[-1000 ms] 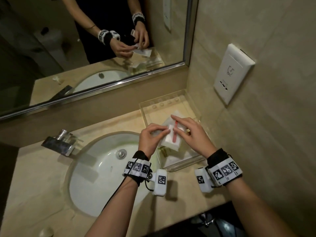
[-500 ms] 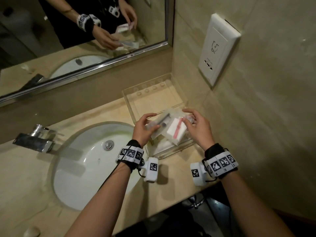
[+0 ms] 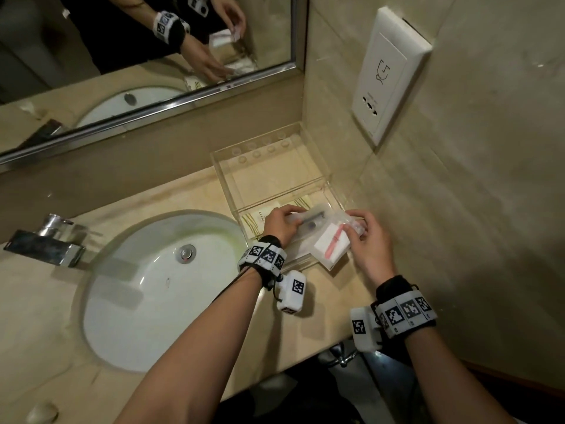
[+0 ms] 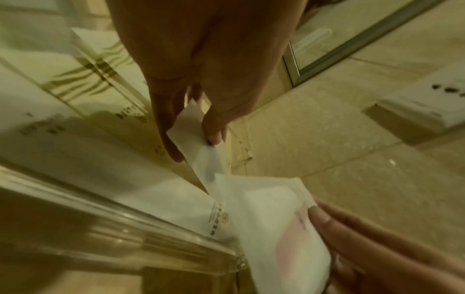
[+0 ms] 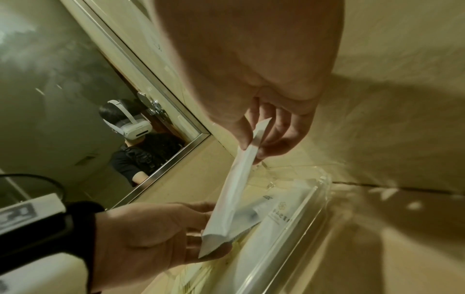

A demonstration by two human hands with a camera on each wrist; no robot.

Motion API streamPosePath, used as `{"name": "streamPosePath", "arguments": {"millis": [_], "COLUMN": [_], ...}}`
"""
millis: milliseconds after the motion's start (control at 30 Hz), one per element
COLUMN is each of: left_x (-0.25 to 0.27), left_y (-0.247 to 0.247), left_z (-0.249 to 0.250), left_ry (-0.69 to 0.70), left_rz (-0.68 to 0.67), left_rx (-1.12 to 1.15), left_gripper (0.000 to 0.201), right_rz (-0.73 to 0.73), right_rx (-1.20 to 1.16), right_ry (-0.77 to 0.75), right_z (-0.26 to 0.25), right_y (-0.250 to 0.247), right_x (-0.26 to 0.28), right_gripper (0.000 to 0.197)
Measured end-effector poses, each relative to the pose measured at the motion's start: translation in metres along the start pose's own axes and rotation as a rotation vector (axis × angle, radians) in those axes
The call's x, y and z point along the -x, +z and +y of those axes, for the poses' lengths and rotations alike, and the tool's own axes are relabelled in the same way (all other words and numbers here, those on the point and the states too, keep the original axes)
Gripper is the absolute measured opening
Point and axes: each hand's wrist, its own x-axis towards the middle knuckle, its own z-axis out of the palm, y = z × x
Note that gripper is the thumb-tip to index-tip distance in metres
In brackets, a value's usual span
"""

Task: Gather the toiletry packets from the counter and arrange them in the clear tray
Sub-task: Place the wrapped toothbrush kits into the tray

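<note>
— What differs on the beige stone surface?
— Both hands sit lower, over the clear acrylic tray.
— Grips?
— Left hand pinches a long frosted plastic packet; right hand pinches a flat white packet with a pink strip, over the tray's near end.

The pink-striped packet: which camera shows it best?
The head view: the pink-striped packet shows whole, in the right hand, over the tray edge. Left wrist shows it blurred and faint; right wrist doesn't clearly show it.
</note>
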Motion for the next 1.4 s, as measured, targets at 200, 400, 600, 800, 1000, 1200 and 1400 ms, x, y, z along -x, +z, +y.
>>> {"name": "streamPosePath", "arguments": {"millis": [200,400,600,800,1000,1200,1400], "left_x": [0.002,0.006,0.01,0.009,0.011,0.012,0.014], "left_y": [0.004,0.001,-0.005,-0.015,-0.013,-0.012,-0.023], "left_z": [-0.002,-0.015,-0.022,-0.031,-0.031,-0.027,-0.03], "left_ry": [0.031,-0.004,0.026,-0.048,-0.077,-0.054,0.015], "left_rz": [0.133,0.175,0.196,0.195,0.187,0.153,0.172], "left_rx": [-0.174,-0.205,-0.21,-0.181,-0.121,-0.036,-0.137], "left_gripper": [0.037,0.019,0.022,0.018,0.017,0.016,0.016], "right_rz": [0.004,-0.028,-0.064,-0.121,-0.194,-0.332,-0.325], "right_rx": [0.057,0.063,0.127,0.541,0.543,0.614,0.625], "right_ry": [-0.023,-0.092,-0.092,-0.199,-0.326,-0.292,-0.249], "right_z": [0.0,-0.016,-0.024,-0.028,-0.026,-0.019,-0.014], "right_y": [0.003,0.011,0.031,0.036,0.052,0.056,0.052], "right_x": [-0.003,-0.008,-0.028,-0.031,-0.037,-0.047,-0.051], "right_gripper": [0.031,0.035,0.034,0.038,0.043,0.047,0.046]}}
